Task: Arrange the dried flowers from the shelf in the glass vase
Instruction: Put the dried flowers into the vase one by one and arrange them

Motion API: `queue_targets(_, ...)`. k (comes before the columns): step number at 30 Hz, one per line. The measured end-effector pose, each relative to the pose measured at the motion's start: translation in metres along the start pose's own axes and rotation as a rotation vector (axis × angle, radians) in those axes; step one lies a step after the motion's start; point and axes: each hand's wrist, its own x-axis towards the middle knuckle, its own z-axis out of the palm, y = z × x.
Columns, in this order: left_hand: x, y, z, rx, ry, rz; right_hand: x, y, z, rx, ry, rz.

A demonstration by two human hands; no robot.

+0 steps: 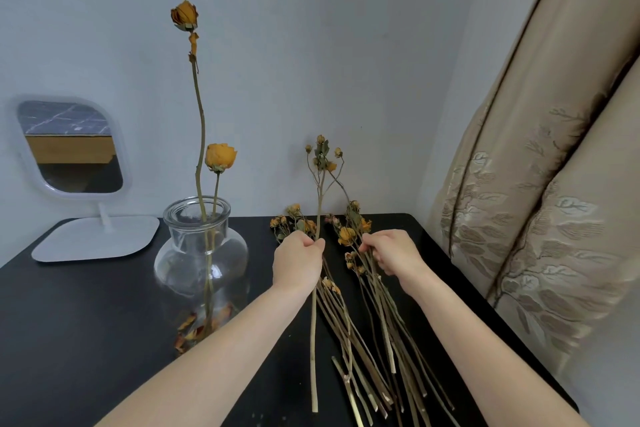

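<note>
A clear glass vase (201, 250) stands on the black table (86, 315), left of centre. Two dried yellow roses are in it, a tall one (184, 14) and a shorter one (220, 156); loose petals lie at its bottom. My left hand (298, 262) is shut on a branched dried flower stem (319, 191), held upright just right of the vase. Its small buds point up. My right hand (389, 251) rests on the pile of dried flowers (367, 315) lying on the table, its fingers pinching stems near an orange bloom (347, 236).
A white-framed stand mirror (71, 149) sits at the table's back left on a flat base. A beige patterned curtain (540, 201) hangs close along the right edge of the table. A plain wall is right behind the table.
</note>
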Motion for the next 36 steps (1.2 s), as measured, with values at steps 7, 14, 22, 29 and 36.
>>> queue_targets(7,-0.005,0.035,-0.023,-0.137,-0.043,0.110,-0.008,-0.029,-0.009,0.157,0.070,-0.133)
queue_targets(14,-0.026,0.086,-0.091,-0.285,-0.092,0.287,-0.028,-0.084,-0.014,0.364,0.091,-0.281)
queue_targets(22,-0.028,0.124,-0.195,-0.378,0.145,0.441,-0.047,-0.151,0.010,0.464,0.010,-0.437)
queue_targets(29,-0.004,0.137,-0.236,-0.387,0.375,0.507,-0.048,-0.173,0.036,0.481,-0.017,-0.483)
queue_targets(36,0.017,0.122,-0.224,-0.325,0.401,0.517,-0.043,-0.174,0.041,0.483,0.007,-0.500)
